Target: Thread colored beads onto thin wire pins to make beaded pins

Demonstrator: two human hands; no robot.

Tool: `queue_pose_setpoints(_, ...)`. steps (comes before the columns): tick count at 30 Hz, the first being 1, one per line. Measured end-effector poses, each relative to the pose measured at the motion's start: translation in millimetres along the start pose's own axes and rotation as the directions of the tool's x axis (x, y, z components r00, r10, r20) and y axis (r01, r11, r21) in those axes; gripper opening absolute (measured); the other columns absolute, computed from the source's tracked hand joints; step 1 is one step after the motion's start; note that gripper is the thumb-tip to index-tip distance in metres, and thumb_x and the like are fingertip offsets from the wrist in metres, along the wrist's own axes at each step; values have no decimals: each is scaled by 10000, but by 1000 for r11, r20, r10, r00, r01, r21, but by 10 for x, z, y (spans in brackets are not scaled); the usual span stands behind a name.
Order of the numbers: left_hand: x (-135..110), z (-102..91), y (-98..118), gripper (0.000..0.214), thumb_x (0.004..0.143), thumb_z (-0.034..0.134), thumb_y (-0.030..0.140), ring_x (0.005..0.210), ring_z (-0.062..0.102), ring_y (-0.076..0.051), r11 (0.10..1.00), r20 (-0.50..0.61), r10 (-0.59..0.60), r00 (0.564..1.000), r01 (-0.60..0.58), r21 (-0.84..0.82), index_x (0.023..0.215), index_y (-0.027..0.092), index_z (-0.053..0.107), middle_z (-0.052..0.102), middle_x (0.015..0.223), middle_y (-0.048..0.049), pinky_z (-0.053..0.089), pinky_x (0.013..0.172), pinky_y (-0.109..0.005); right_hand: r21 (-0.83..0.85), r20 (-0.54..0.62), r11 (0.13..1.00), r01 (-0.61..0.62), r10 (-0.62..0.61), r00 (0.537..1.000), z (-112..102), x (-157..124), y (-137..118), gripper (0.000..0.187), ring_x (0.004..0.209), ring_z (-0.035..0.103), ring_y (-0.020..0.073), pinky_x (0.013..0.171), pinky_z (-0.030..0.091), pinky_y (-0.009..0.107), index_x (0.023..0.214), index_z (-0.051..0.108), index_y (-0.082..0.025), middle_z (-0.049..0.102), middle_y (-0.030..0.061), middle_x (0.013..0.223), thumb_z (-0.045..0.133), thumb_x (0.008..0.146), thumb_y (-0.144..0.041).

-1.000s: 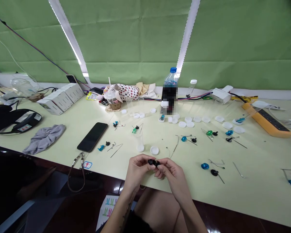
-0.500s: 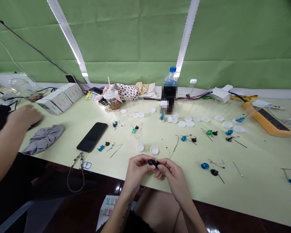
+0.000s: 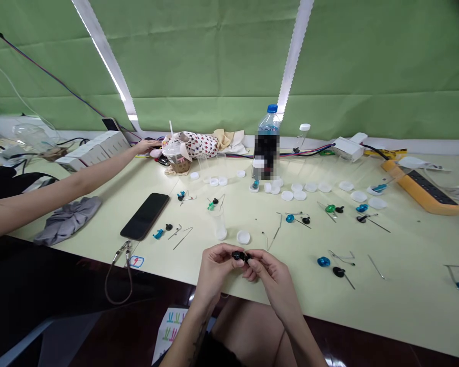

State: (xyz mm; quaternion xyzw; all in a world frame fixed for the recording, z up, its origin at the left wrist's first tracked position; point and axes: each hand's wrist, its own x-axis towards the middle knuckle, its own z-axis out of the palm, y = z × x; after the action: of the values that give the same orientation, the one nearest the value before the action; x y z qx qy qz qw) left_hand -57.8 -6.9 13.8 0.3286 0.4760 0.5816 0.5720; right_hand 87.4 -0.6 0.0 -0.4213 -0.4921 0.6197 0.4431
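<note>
Close to the table's front edge, my left hand [image 3: 216,265] pinches a small glossy black part [image 3: 237,256] between thumb and fingers. My right hand [image 3: 271,271] meets it from the other side, its thumb and fingertips closed on the same black piece; the fingers partly hide its shape. Just beyond my hands lie a round white cap [image 3: 243,237] and a clear tube standing on a white cap [image 3: 221,233]. A thin bent metal wire [image 3: 274,238] rests right behind my right hand.
Sets of blue, green and black parts with wires, such as a blue knob [image 3: 323,261], are spread about. A phone [image 3: 145,216] lies left. Behind stand a bottle [image 3: 268,142] and drink cup [image 3: 179,160]; an orange power strip [image 3: 421,188] lies right. A co-worker's arm [image 3: 72,181] crosses the left side.
The co-worker's arm has stretched forward and right, its hand now by the phone and bag at the back. My own hands and the black part look the same.
</note>
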Motion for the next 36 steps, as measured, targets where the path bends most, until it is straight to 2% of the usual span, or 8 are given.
queue_pose_setpoints(2,-1,2,4,156,622,815,112,708,661,-148,1000,-7,3,1000,-3,3,763,160,772,754,747,-42,519,687,-230,30,-21,1000,-1,2,1000,12,2,5,317,738,639,169,693,519,290,1053,667,-202,691,28,831,708,800,-388)
queue_pose_setpoints(5,0,7,2,158,619,821,114,715,665,-148,1000,-4,-2,1000,2,-2,760,164,771,757,759,-39,524,690,-230,56,-35,998,-2,4,999,21,0,10,281,830,648,180,759,516,294,1006,657,-217,698,27,896,746,765,-328)
queue_pose_setpoints(10,-7,2,-3,154,624,819,107,701,661,-136,1000,17,-4,1000,4,-4,759,166,773,758,756,-32,523,677,-217,69,-12,997,-28,29,999,8,-4,17,193,740,653,169,686,507,283,930,651,-200,686,17,811,707,798,-329)
queue_pose_setpoints(19,8,-19,-29,158,624,810,98,701,654,-139,1000,44,-6,999,6,9,765,157,771,756,754,-36,519,681,-225,85,0,996,-30,30,1000,3,0,-17,198,637,616,143,617,491,259,878,675,-175,662,8,697,713,782,-343)
queue_pose_setpoints(31,10,-20,-13,162,642,805,108,686,653,-145,1000,61,1,998,0,-7,795,147,769,750,745,-44,516,681,-244,28,32,999,-20,19,999,-5,2,-3,210,600,594,139,590,480,252,920,698,-167,643,2,631,647,847,-357)
queue_pose_setpoints(36,14,-11,-15,162,639,809,113,694,654,-143,1000,36,12,999,-12,3,791,151,769,751,750,-45,514,687,-237,1,8,1000,-10,10,1000,4,1,11,267,640,613,149,628,498,272,1018,681,-172,658,10,681,638,854,-378)
